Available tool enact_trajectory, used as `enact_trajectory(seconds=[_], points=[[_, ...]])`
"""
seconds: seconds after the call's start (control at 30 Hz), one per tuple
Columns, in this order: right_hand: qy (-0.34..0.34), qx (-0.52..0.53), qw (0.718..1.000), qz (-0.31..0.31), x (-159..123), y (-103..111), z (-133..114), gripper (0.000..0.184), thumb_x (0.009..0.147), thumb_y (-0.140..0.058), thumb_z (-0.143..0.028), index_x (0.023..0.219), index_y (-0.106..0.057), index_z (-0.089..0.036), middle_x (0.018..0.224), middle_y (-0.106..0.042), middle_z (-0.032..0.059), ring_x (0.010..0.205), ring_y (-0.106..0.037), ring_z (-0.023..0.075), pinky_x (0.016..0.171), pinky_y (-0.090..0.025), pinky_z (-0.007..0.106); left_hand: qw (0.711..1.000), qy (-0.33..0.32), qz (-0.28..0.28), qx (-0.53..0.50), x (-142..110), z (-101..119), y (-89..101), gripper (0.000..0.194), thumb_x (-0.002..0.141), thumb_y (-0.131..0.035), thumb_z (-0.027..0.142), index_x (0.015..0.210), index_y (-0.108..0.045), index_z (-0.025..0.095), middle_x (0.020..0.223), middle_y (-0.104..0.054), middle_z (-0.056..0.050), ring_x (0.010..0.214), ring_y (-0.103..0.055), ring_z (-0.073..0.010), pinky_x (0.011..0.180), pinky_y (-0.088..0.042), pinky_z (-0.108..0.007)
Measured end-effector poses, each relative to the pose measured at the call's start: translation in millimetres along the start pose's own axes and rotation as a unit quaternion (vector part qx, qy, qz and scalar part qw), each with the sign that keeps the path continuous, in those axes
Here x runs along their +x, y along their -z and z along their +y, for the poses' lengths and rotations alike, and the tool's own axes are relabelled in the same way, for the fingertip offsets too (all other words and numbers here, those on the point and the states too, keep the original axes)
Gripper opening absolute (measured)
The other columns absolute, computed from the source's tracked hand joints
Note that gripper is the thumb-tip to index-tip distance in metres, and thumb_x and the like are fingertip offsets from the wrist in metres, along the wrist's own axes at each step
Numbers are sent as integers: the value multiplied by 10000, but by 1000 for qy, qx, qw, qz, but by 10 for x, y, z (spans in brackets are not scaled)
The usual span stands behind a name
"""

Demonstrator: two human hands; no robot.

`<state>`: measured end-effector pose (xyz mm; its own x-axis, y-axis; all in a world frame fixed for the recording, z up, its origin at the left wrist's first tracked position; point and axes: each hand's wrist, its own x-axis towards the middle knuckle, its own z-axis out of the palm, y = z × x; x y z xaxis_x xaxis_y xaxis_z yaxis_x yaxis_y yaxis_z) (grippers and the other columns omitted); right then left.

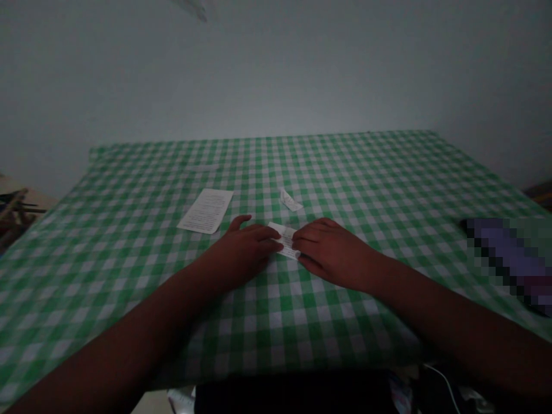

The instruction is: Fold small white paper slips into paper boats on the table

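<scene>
A small piece of printed paper [286, 241], apparently folded, lies between my hands near the middle of the table. My left hand [248, 250] is closed on its left end, fingertips and thumb pressed to the paper, while one finger sticks out toward the back. On the right end, my right hand [325, 247] grips with bent fingers, its thumb on the near side. Both hands cover the paper's ends, so only its middle shows. Just behind the hands rests a small creased paper scrap [290, 200] with print on it.
A larger printed sheet [207, 211] lies flat to the left of the scrap. The green and white checked tablecloth [276, 322] covers the table up to a plain wall [276, 69]. At the right edge is a dark, purplish object [502, 253], partly pixelated.
</scene>
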<state>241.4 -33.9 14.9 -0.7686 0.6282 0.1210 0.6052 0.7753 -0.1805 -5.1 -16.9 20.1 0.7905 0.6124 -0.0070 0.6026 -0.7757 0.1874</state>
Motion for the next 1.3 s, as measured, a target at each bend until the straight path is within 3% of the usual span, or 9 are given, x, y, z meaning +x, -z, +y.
enact_trajectory(seconds=[0.23, 0.6, 0.73, 0.93, 1.3], points=[[8, 10, 1000, 11, -5, 28, 26, 273, 948, -581, -333, 1141, -658, -155, 1162, -672, 119, 1099, -572, 277, 951, -415, 465, 999, 23, 35, -14, 31, 23, -46, 156, 930, -585, 243, 1060, -670, 253, 1173, -683, -23, 1117, -607, -221, 1115, -228, -544], [45, 30, 997, 51, 7, 7, 65, 218, 988, -507, -269, 1076, -688, -188, 1122, -703, 65, 1128, -554, 245, 978, -380, 454, 998, 3, 44, -40, 43, 20, -41, 157, 959, -548, 289, 1022, -682, 237, 1102, -685, -17, 1053, -604, -201, 1037, -293, -449], [33, 83, 995, 51, 36, -34, 84, 193, 984, -508, -237, 1039, -684, -181, 1034, -708, 55, 1029, -595, 199, 944, -409, 403, 997, 9, 41, -65, 65, 49, -37, 153, 952, -554, 271, 965, -700, 228, 1076, -684, -21, 1038, -603, -196, 953, -337, -406], [6, 118, 991, 69, 108, -101, 86, 168, 979, -526, -239, 1008, -681, -181, 963, -703, 47, 931, -604, 186, 893, -418, 376, 992, 53, 49, -101, 86, 75, -105, 157, 904, -613, 276, 1034, -682, 224, 1092, -666, -41, 1063, -594, -225, 961, -374, -444], [-39, 92, 990, 97, 153, -199, 91, 146, 971, -541, -240, 995, -669, -174, 943, -697, 47, 929, -591, 202, 879, -392, 359, 985, 52, 65, -150, 61, 89, -144, 189, 893, -648, 284, 1072, -671, 228, 1154, -651, -45, 1128, -585, -221, 1020, -391, -447]])
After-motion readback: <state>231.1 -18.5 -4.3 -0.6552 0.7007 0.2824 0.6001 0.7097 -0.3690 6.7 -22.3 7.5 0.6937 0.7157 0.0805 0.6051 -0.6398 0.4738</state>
